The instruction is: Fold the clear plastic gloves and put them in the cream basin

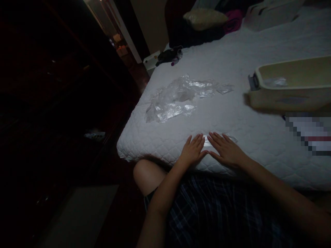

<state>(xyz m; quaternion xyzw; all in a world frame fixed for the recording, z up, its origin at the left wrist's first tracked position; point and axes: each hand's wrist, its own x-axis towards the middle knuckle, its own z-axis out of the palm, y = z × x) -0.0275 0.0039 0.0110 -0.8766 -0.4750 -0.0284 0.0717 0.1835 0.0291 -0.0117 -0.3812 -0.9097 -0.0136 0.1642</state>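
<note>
We have both hands palm down near the close edge of the bed (219, 117), the left hand (193, 148) and the right hand (226, 148) flat with fingers extended, thumb tips meeting or nearly so, and neither gripping anything. Under and between our fingers lies a small piece of clear plastic (206, 141), one end showing past the right hand. We judge it very light, thin and limp, slippery enough to slide on the quilted cover and easy to crease or tear. The best hold looks to be a gentle pinch at that free end, with the other palm bracing the sheet. Farther across the bed, well apart from our hands, a loose spread of crumpled plastic (178, 94) seems just as flimsy, and a cream bin (289, 98) sits to the right.
</note>
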